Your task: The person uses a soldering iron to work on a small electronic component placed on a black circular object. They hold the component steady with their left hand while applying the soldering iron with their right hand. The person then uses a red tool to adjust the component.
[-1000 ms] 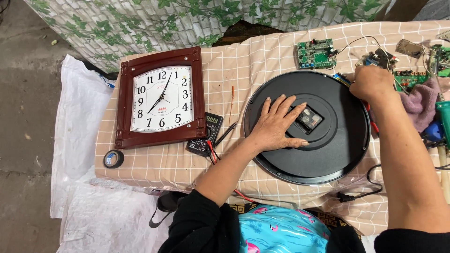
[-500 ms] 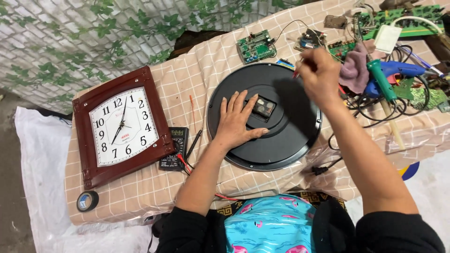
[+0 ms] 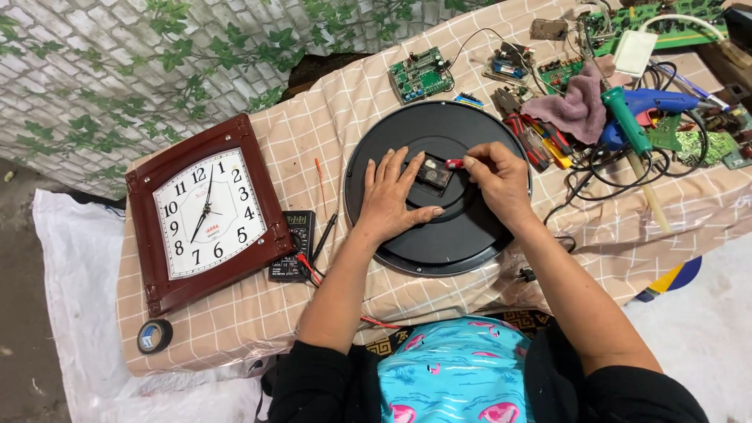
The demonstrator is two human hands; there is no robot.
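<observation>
Near the counter's left edge we see a square wall clock (image 3: 205,213). At mid-counter our left hand (image 3: 393,197) lies flat, grip wide, on the round black clock back (image 3: 439,188); our right hand (image 3: 495,178) pinches a small red-tipped piece (image 3: 453,164) over its movement box (image 3: 433,174). Tools crowd the right edge.

At frame centre, the left hand (image 3: 394,197) lay flat on a round black clock back (image 3: 439,188). The right hand (image 3: 499,182) pinched a small red-tipped piece (image 3: 453,164) beside its movement (image 3: 433,173). A square clock (image 3: 207,213) lay left on the tabletop (image 3: 235,313).
</observation>
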